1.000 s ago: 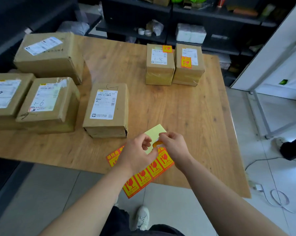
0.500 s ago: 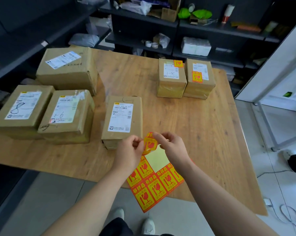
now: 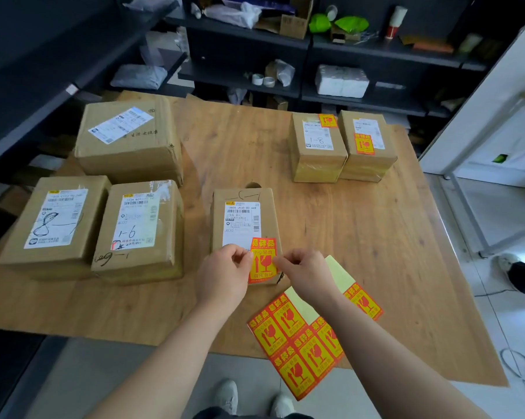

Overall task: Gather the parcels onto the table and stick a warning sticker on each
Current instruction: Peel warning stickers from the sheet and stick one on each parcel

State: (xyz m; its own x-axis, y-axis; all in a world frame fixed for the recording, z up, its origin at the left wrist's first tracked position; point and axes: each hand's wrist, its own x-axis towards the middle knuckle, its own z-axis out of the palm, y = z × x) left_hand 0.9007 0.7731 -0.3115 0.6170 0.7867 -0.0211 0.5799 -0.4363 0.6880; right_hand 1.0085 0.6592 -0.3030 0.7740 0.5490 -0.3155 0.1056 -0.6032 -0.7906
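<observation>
Head view: your left hand [image 3: 225, 273] and right hand [image 3: 306, 273] each pinched a side of the red-and-yellow warning sticker [image 3: 262, 261] over the near end of the parcel [image 3: 243, 213] labelled "380A J030-00 669", near the table's [image 3: 376, 237] front edge.

The wooden table [image 3: 361, 237] holds six brown parcels. The biggest parcel [image 3: 128, 140] sits at the back left. In front of it, two stand side by side: the left parcel [image 3: 56, 219] and the parcel marked 1-6 [image 3: 140, 225]. The middle parcel [image 3: 243, 219] stands alone near the front. At the back right, the parcel marked 1-8 [image 3: 315, 146] touches the far right parcel [image 3: 367, 143]. A sticker sheet [image 3: 297, 337] of red and yellow lies at the front edge and hangs over it. A dark round spot [image 3: 253, 185] behind the middle parcel may be a knot.
</observation>
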